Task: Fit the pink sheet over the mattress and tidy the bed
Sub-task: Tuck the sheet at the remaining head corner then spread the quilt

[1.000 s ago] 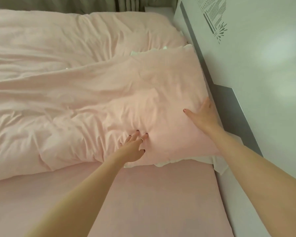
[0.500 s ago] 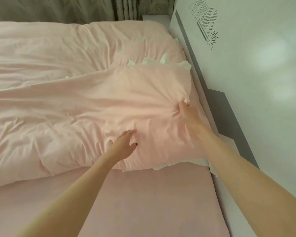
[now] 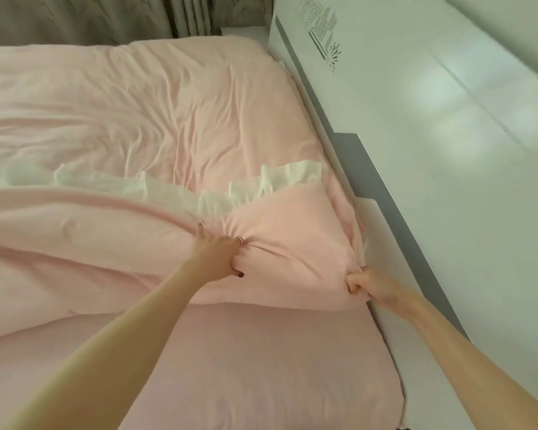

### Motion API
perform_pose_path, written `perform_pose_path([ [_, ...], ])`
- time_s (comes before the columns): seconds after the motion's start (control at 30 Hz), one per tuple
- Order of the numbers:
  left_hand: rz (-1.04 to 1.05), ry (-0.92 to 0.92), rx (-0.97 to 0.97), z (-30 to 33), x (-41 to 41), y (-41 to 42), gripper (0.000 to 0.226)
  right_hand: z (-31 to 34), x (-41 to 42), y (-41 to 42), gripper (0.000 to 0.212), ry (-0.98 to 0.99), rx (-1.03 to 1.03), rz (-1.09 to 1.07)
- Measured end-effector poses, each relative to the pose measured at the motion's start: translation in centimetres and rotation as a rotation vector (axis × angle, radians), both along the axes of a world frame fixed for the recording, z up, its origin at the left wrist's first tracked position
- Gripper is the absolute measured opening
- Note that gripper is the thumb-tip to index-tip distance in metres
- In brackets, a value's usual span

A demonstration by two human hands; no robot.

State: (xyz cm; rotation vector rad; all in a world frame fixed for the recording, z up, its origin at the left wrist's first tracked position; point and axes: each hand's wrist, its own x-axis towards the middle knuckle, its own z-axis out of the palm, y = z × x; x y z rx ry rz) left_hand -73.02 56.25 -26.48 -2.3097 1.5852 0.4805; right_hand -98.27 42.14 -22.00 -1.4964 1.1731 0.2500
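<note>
A pink duvet (image 3: 84, 252) lies bunched across the bed, its white inner edge (image 3: 218, 197) showing along the far fold. My left hand (image 3: 219, 254) grips a pinch of the duvet near its middle right. My right hand (image 3: 367, 285) clutches the duvet's right corner beside the headboard. The pink fitted sheet (image 3: 261, 367) covers the mattress in front of the duvet, smooth and flat. More wrinkled pink fabric (image 3: 156, 103) spreads over the far half of the bed.
A white headboard (image 3: 416, 135) with a grey strip and a cut-out pattern runs along the right side. Grey-green curtains (image 3: 106, 20) hang behind the bed's far end.
Both hands went from pressing flat to gripping the duvet and pulled its corner toward me. The white inner edge now shows more, and the far pink fabric is uncovered.
</note>
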Motion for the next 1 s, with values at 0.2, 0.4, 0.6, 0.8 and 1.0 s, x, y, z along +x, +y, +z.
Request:
perform_pose_path([
  [0.2,-0.079,0.156,-0.135,-3.0,-7.8,6.6,0.039,-0.7,-3.0,0.6,0.069,0.001,0.01,-0.021],
  [0.4,-0.067,0.179,-0.409,-2.5,-11.8,8.6,0.035,-2.0,-0.5,2.3,0.078,-0.096,-0.196,-0.022],
  [0.6,-0.108,0.204,-0.185,-4.8,-19.5,9.9,0.041,-1.1,-8.1,3.2,0.089,0.051,-0.283,0.298],
  [0.8,0.137,0.308,-0.338,-4.9,-23.7,9.4,0.026,-6.1,-15.2,6.5,0.05,0.234,-0.275,0.179],
  [1.0,0.453,0.095,-0.153,-5.3,-10.4,14.6,0.102,-5.8,-15.2,6.9,0.026,0.257,-0.442,0.169],
])
